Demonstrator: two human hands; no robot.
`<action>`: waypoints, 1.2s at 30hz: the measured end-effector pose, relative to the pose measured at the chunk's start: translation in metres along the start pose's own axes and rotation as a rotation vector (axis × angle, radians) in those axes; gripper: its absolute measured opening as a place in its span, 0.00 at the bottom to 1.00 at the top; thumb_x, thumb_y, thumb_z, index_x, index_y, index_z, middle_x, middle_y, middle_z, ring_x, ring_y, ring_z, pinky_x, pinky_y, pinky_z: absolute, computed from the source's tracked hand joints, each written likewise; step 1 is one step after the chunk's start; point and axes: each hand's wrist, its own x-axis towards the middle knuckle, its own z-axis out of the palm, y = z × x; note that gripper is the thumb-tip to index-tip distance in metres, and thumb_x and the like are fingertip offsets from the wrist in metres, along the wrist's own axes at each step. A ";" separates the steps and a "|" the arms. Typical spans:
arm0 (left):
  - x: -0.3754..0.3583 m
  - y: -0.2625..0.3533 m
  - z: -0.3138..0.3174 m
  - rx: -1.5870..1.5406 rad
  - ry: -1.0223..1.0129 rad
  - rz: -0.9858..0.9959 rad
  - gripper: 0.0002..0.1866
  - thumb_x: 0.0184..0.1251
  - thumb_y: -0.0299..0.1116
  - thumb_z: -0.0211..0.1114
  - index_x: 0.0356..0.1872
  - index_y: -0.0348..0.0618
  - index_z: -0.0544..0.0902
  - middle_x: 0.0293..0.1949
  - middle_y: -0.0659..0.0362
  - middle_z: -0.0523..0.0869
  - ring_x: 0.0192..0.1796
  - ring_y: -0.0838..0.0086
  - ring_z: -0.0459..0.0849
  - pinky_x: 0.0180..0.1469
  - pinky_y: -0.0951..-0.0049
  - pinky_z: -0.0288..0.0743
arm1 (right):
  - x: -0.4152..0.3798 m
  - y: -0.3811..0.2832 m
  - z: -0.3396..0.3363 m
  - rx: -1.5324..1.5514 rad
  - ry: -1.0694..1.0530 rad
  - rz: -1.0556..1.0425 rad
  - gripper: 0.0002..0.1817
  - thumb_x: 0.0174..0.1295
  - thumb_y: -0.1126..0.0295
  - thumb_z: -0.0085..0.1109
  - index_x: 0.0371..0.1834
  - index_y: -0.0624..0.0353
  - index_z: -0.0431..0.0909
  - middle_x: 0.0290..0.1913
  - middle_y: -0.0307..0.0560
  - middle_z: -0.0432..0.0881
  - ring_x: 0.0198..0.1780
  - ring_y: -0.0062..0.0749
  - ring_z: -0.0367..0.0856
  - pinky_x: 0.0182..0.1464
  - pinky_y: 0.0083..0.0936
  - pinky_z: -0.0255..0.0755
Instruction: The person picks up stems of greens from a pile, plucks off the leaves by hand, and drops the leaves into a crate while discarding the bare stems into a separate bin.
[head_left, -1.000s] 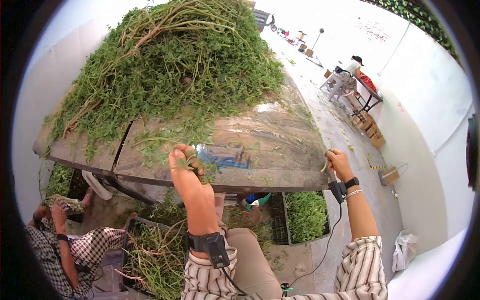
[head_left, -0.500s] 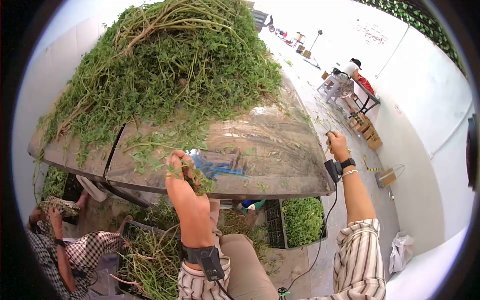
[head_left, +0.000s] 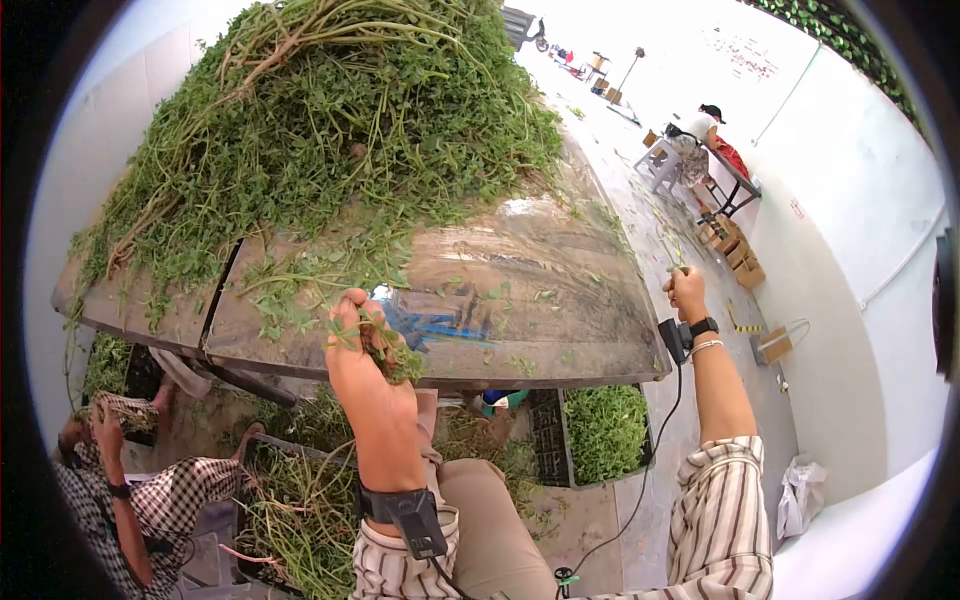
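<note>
My left hand (head_left: 358,335) is closed at the table's near edge, its fingers curled around a small bunch of leafy green sprigs (head_left: 402,362). Out past the table's right corner, my right hand (head_left: 686,294) is raised in a pinch on a thin green stem (head_left: 677,262), whose tip pokes up above the fingers. Loose sprigs (head_left: 300,290) lie on the wooden table (head_left: 540,330) just beyond my left hand. Behind them rises a large heap of leafy greens (head_left: 350,150) with long stalks on top.
Under the table stand a black crate of trimmed greens (head_left: 606,435) and a crate of stalks (head_left: 300,510). A co-worker in checked clothes (head_left: 200,490) sits at the lower left. Another person (head_left: 695,140) works farther off beside cardboard boxes (head_left: 738,255). A cable (head_left: 640,490) hangs from my right wrist.
My right hand has shifted slightly right and down, still pinching the stem. The left hand keeps its bunch and has barely moved. The co-worker's hands at lower left moved a little.
</note>
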 end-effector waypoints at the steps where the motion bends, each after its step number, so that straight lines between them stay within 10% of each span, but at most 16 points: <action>1: 0.000 0.000 0.000 -0.006 0.000 0.007 0.09 0.70 0.37 0.52 0.41 0.44 0.72 0.27 0.67 0.72 0.22 0.85 0.62 0.20 0.81 0.55 | -0.003 -0.003 0.002 -0.001 -0.033 0.019 0.08 0.57 0.71 0.47 0.32 0.66 0.70 0.17 0.46 0.76 0.11 0.19 0.66 0.09 0.19 0.56; 16: -0.002 0.004 0.004 0.019 0.047 0.010 0.09 0.71 0.38 0.51 0.42 0.44 0.72 0.26 0.68 0.71 0.22 0.86 0.62 0.21 0.81 0.54 | 0.029 0.031 0.039 -0.197 -0.037 -0.161 0.18 0.56 0.70 0.47 0.51 0.56 0.73 0.14 0.37 0.71 0.11 0.17 0.63 0.12 0.18 0.53; 18: -0.002 0.004 0.001 0.020 0.016 0.019 0.09 0.70 0.38 0.51 0.42 0.44 0.72 0.26 0.68 0.72 0.23 0.86 0.62 0.21 0.81 0.54 | 0.054 0.062 0.041 -0.386 0.093 -0.414 0.19 0.50 0.74 0.47 0.47 0.59 0.78 0.34 0.56 0.83 0.40 0.42 0.81 0.45 0.30 0.72; 21: -0.001 0.003 0.000 0.008 0.003 0.033 0.09 0.70 0.38 0.52 0.42 0.44 0.72 0.26 0.68 0.73 0.23 0.86 0.63 0.22 0.80 0.54 | 0.037 0.031 0.034 -0.538 -0.041 -0.318 0.20 0.48 0.75 0.47 0.47 0.58 0.79 0.45 0.56 0.80 0.52 0.48 0.75 0.57 0.30 0.65; 36: -0.004 0.006 -0.002 0.002 0.011 0.014 0.11 0.69 0.39 0.53 0.43 0.43 0.73 0.27 0.68 0.73 0.25 0.86 0.65 0.24 0.80 0.55 | 0.018 -0.003 0.045 -0.510 0.002 -0.442 0.19 0.50 0.78 0.43 0.43 0.56 0.79 0.36 0.62 0.80 0.37 0.52 0.78 0.39 0.37 0.69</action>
